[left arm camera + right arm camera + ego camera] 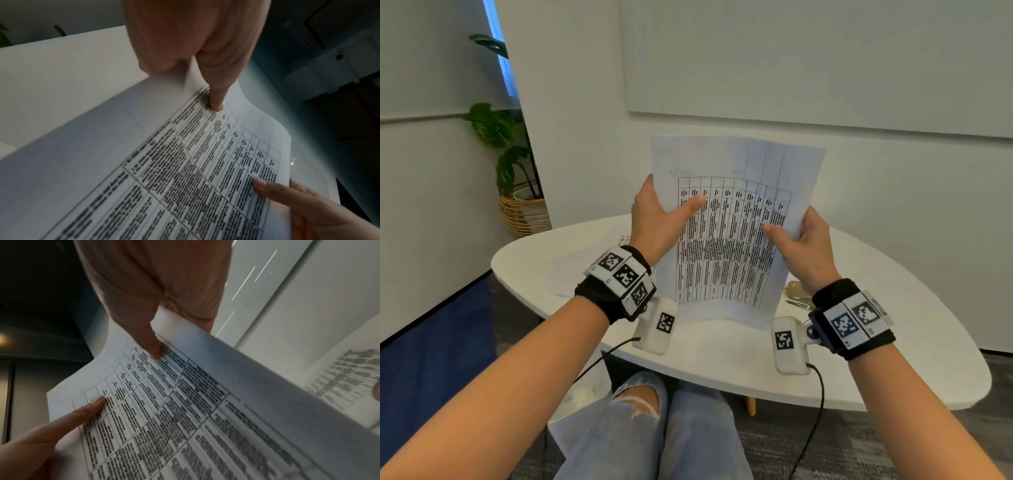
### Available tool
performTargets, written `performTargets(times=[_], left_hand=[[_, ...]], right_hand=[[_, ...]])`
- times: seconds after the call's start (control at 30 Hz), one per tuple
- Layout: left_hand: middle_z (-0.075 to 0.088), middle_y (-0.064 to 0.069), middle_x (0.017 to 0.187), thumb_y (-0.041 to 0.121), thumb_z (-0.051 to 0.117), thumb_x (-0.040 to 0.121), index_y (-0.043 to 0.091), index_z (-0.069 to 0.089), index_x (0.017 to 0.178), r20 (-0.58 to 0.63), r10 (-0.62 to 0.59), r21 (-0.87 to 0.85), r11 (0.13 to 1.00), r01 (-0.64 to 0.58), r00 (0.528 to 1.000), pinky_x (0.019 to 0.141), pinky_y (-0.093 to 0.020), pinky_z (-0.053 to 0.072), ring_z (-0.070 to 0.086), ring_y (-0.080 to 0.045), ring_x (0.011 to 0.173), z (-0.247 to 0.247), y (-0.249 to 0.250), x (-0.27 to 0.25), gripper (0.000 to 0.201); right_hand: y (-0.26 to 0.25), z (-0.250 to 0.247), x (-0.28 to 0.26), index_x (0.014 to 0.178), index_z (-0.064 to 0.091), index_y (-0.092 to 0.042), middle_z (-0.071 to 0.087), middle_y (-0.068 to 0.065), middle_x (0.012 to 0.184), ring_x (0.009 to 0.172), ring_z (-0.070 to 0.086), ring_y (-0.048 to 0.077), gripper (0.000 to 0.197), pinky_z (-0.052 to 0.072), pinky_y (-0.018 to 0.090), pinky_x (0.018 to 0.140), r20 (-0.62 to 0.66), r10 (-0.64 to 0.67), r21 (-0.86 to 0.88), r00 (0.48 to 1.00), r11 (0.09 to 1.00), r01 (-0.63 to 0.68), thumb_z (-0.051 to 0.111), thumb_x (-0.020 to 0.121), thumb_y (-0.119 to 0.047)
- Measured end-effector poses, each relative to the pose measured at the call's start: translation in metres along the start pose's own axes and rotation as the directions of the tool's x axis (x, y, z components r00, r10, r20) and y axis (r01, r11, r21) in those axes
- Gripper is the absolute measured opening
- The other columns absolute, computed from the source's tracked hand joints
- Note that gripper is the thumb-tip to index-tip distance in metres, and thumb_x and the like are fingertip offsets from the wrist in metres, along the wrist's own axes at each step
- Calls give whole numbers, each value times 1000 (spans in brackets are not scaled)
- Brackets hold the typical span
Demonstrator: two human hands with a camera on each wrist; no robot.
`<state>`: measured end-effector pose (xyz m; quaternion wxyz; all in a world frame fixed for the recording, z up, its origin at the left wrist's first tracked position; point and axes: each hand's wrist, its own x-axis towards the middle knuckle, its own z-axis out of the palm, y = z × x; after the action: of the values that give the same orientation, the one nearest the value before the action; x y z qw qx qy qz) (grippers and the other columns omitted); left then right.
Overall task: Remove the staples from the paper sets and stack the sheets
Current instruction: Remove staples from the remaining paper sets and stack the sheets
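A set of printed sheets (732,222) with a dense table of text stands upright over the white table (893,342), its lower edge down at the tabletop. My left hand (657,219) grips its left edge, thumb (216,99) on the printed face. My right hand (803,240) grips the right edge, thumb (153,345) also on the front. The fingers of both hands are hidden behind the paper. No staple is visible. Another printed sheet (624,240) lies flat on the table behind my left wrist, and it shows again as the printed sheet (339,378) past the held set's edge.
A small metal tool (796,293) lies on the table just behind my right wrist. A potted plant in a woven basket (524,212) stands on the floor at the left. A white wall runs close behind the table. My knees are under the table's near edge.
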<state>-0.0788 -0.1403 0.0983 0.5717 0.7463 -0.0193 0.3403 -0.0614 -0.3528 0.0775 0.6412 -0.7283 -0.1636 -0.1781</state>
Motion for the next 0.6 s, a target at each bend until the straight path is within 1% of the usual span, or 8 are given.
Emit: performTargets(times=[0.1, 0.23, 0.33, 0.37, 0.43, 0.47, 0.53, 0.6], left_hand=[[61, 5, 116, 29, 76, 79, 13, 50, 126, 8, -43, 57, 997, 42, 999, 89, -22, 45, 58, -8, 104, 2, -15, -6, 56], [63, 1, 116, 27, 72, 83, 12, 51, 125, 30, -122, 123, 986, 117, 992, 84, -22, 43, 59, -11, 102, 5, -39, -16, 49], [63, -1, 118, 30, 71, 84, 11, 52, 125, 22, -143, 176, 975, 137, 989, 84, -22, 42, 59, -14, 105, 8, -48, -23, 49], [63, -1, 119, 29, 70, 85, 10, 51, 125, 15, -145, 183, 973, 140, 989, 83, -22, 42, 58, -14, 105, 7, -47, -22, 49], [62, -5, 120, 26, 69, 86, 8, 48, 127, -7, -144, 203, 969, 142, 990, 84, -24, 44, 59, -18, 106, -1, -44, -12, 51], [61, -7, 124, 27, 69, 86, 6, 46, 130, -25, -136, 230, 963, 138, 990, 88, -26, 46, 58, -21, 110, -8, -40, -4, 55], [57, -11, 130, 32, 70, 85, 5, 43, 135, -36, -121, 323, 938, 127, 992, 99, -35, 45, 54, -26, 119, -25, -36, 15, 63], [58, -11, 130, 33, 70, 84, 6, 44, 135, -2, -117, 411, 905, 108, 993, 99, -37, 45, 54, -28, 119, -42, -34, 31, 63]], right_hand=[[13, 3, -2, 118, 54, -16, 65, 3, 113, 103, 64, 20, 38, 51, 45, 93, 50, 84, -61, 995, 995, -81, 69, 84, -10], [24, 5, -5, 111, 54, -19, 65, 1, 110, 102, 63, 19, 31, 51, 45, 94, 57, 143, -87, 988, 987, -138, 68, 84, -13], [26, 5, -2, 114, 56, -19, 65, 2, 113, 102, 63, 18, 32, 53, 41, 90, 88, 156, -112, 984, 983, -146, 68, 85, -17], [28, 2, 1, 112, 57, -19, 65, 2, 113, 99, 63, 18, 29, 53, 37, 86, 114, 164, -149, 980, 978, -147, 68, 85, -19], [31, -7, 9, 98, 57, -21, 64, 3, 108, 90, 63, 16, 17, 51, 29, 76, 129, 181, -259, 975, 955, -143, 68, 85, -22], [35, -15, 14, 92, 57, -22, 64, 3, 107, 89, 62, 16, 15, 50, 28, 75, 113, 190, -327, 975, 934, -145, 70, 84, -24], [48, -33, 26, 95, 60, -21, 62, 3, 111, 101, 60, 21, 17, 47, 33, 86, 82, 239, -520, 968, 839, -163, 71, 83, -24], [64, -49, 33, 107, 62, -16, 58, 4, 124, 117, 52, 24, 28, 40, 34, 97, 83, 323, -748, 943, 645, -155, 71, 82, -25]])
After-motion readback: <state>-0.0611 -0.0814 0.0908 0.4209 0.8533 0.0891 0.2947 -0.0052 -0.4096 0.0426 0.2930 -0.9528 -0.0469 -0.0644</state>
